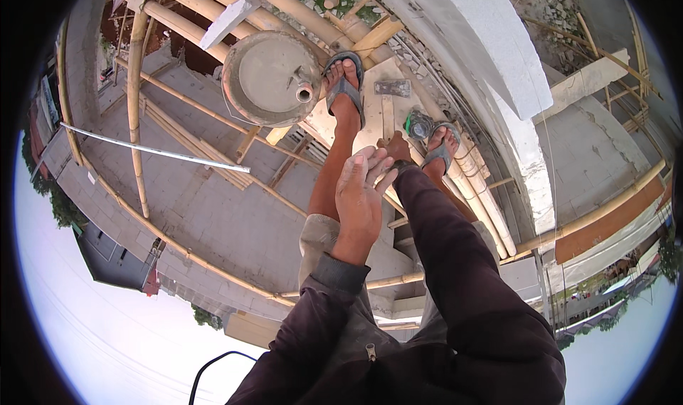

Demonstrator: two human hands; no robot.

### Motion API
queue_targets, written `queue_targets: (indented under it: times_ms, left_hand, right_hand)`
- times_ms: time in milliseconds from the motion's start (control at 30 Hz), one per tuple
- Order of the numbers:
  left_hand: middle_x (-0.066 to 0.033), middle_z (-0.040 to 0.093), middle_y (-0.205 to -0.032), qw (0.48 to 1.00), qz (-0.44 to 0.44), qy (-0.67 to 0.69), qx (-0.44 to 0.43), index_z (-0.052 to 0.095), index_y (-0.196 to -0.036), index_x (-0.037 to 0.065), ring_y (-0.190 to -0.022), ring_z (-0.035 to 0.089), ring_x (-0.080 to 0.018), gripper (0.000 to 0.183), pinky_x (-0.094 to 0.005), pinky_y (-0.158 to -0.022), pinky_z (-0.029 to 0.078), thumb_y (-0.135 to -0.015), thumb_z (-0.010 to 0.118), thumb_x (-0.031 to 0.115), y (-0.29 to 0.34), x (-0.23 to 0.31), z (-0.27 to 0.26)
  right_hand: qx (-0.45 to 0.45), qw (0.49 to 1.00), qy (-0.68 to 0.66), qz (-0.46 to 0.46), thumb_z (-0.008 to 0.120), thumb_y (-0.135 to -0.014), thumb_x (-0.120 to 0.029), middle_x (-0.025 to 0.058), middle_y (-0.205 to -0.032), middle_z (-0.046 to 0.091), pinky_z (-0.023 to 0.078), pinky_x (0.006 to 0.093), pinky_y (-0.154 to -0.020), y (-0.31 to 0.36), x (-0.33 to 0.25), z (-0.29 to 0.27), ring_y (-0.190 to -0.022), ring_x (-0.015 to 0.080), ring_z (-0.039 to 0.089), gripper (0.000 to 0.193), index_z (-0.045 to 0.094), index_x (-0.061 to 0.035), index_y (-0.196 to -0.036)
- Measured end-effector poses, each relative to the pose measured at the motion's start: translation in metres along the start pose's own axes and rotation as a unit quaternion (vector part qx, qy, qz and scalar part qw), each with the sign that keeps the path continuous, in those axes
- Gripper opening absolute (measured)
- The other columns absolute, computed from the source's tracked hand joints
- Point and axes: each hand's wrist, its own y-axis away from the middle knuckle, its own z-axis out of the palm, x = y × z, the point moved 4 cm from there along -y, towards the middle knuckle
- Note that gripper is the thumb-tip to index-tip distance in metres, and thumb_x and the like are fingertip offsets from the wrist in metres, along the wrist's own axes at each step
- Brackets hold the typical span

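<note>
My left hand [359,200] is raised in the middle of the view, fingers stretched out and slightly apart, with grey dust on the fingertips. It holds nothing. Just beyond it, my right hand [398,149] reaches down with its fingers closed, partly hidden by the left fingertips. A mallet's wooden handle [388,113] runs from that right hand to a grey block-shaped head [393,88] above the board between my feet. Left of my left foot stands a round bucket [229,85] of wet grey mortar, with a tool's tubular handle [304,93] sticking out.
My sandalled feet stand on a board [371,113] laid over bamboo poles [292,3]. A clear plastic container [418,125] is by my right foot. White block wall [498,49] rises to the right. A long metal strip [156,150] lies across bamboo rails, above a lower concrete floor.
</note>
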Motion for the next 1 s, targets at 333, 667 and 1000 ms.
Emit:
queue_targets:
  times_ms: [333, 667, 1000]
  left_hand:
    - [-0.0144, 0.054, -0.112, 0.995, -0.038, 0.080, 0.043, 0.044, -0.124, -0.004, -0.104, 0.057, -0.0254, 0.036, -0.0513, -0.106, 0.043, -0.095, 0.059, 0.010, -0.018, 0.020, -0.003]
    - [-0.0238, 0.032, -0.153, 0.997, -0.081, 0.012, -0.001, 0.029, -0.147, -0.008, -0.136, 0.041, -0.0295, 0.075, -0.0335, -0.110, 0.034, -0.086, 0.068, 0.015, -0.028, 0.015, 0.007]
    - [-0.0106, 0.066, -0.100, 0.978, -0.021, -0.205, -0.016, 0.062, -0.114, -0.003, -0.089, 0.065, -0.0155, 0.033, -0.0285, -0.080, 0.055, -0.082, 0.069, 0.002, -0.003, 0.055, 0.011]
  right_hand:
    - [0.122, 0.952, 0.228, -0.162, 0.068, -0.075, -0.021, 0.0225, -0.093, 0.069, 0.051, 0.0454, -0.084, 0.044, -0.025, -0.095, -0.093, 0.0385, 0.067, 0.026, 0.066, -0.0023, -0.093]
    - [0.104, 0.965, 0.208, -0.124, 0.076, -0.065, -0.024, 0.0270, -0.121, 0.058, 0.044, 0.0447, -0.101, -0.001, -0.021, -0.140, -0.121, 0.0404, 0.052, 0.064, 0.059, -0.0021, -0.122]
    - [0.110, 0.941, 0.307, 0.094, 0.081, -0.070, -0.047, 0.0231, -0.151, 0.033, 0.020, 0.0531, -0.117, -0.007, -0.015, -0.072, -0.141, 0.0400, 0.032, 0.114, 0.015, -0.0088, -0.154]
